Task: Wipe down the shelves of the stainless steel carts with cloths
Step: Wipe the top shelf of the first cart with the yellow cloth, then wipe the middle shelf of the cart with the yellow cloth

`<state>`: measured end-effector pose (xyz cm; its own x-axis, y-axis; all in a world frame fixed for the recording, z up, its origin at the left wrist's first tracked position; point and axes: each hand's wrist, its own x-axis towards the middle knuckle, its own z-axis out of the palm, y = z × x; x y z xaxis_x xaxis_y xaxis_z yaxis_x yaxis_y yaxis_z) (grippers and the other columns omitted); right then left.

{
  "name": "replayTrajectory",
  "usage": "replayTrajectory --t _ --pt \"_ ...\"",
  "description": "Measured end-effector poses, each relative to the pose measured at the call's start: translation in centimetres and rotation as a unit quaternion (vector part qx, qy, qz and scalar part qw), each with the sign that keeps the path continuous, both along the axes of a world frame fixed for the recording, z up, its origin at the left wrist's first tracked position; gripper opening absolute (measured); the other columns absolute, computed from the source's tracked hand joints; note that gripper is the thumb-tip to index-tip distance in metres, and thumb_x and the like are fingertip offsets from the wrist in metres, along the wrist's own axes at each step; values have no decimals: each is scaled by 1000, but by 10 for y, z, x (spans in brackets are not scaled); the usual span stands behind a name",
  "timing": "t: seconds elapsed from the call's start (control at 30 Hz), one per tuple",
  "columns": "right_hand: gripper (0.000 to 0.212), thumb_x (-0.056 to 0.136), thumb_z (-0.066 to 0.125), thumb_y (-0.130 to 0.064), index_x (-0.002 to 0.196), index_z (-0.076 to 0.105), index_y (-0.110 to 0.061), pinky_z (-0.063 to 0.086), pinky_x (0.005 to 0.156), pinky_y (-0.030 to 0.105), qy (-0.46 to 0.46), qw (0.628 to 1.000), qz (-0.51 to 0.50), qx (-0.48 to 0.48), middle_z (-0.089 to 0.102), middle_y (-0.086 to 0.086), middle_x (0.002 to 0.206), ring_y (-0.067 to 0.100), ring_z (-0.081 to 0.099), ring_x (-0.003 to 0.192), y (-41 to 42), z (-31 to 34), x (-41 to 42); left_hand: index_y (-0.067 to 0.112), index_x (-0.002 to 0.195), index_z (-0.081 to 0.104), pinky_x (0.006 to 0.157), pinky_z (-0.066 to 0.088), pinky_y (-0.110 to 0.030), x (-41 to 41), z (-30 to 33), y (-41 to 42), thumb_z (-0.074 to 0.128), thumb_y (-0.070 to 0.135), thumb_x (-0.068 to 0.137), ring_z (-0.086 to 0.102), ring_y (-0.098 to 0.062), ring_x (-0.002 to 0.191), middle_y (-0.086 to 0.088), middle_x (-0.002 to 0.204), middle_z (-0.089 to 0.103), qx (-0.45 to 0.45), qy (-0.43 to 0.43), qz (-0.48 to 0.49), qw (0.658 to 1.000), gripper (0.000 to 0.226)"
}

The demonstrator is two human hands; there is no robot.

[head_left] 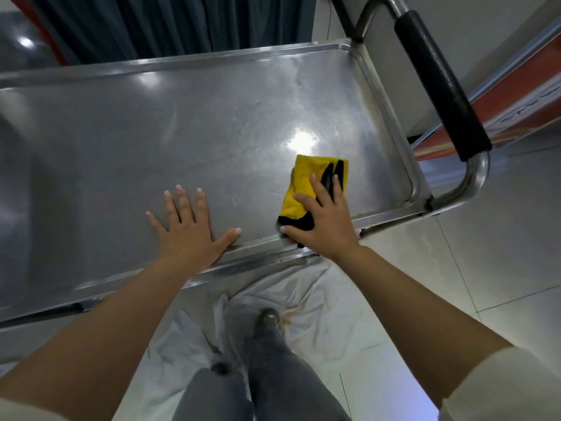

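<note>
grey-trousered legs (261, 375), right hand (321, 220) pressing cloth (299, 189), possibly smeared shelf (182, 132)

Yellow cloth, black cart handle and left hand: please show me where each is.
Yellow cloth (299, 189), head view, its bare yellow part.
Black cart handle (440, 83), head view, mid foam sleeve.
Left hand (189, 230), head view, its back.

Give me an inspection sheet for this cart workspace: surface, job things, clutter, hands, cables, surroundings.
Surface: steel cart shelf, bare, shiny, faint wipe streaks near the glare.
Job's things: yellow and black cloth folded, flat on the shelf near the right front corner.
Clutter: nothing seen on the shelf.
Hands: left hand spread flat on the shelf, empty; right hand pressing the cloth.
Cables: thin cord down the wall behind.
Surroundings: padded black cart handle at right; dark curtain behind; white sheet on tiled floor.
</note>
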<state>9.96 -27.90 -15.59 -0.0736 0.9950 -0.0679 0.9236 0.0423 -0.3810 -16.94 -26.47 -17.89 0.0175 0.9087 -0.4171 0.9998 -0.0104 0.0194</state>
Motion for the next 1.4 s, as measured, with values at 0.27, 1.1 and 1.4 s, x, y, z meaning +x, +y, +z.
replayTrajectory --t 0.27,1.1,1.4 --pt "44 75 72 -16 117 58 -18 21 114 51 40 999 -7 -11 26 6 156 40 4 145 -26 5 -50 19 155 8 120 1 -45 -53 30 -42 2 76 76 -5 -17 149 -2 163 -3 0 -112 -91 989 98" --pt "45 66 78 1 106 63 -14 36 104 43 112 991 10 -66 40 8 147 34 31 138 -189 23 -83 16 154 17 120 7 -37 -133 12 -202 23 55 100 10 -18 148 -4 161 15 -30 -63 -102 992 67" --pt "43 79 69 -3 120 60 -9 31 112 42 87 990 98 -56 38 10 148 32 30 139 -132 -143 -82 16 154 12 119 -3 -43 -103 -121 -171 22 54 100 5 -23 149 -6 163 6 -9 -9 -175 985 67"
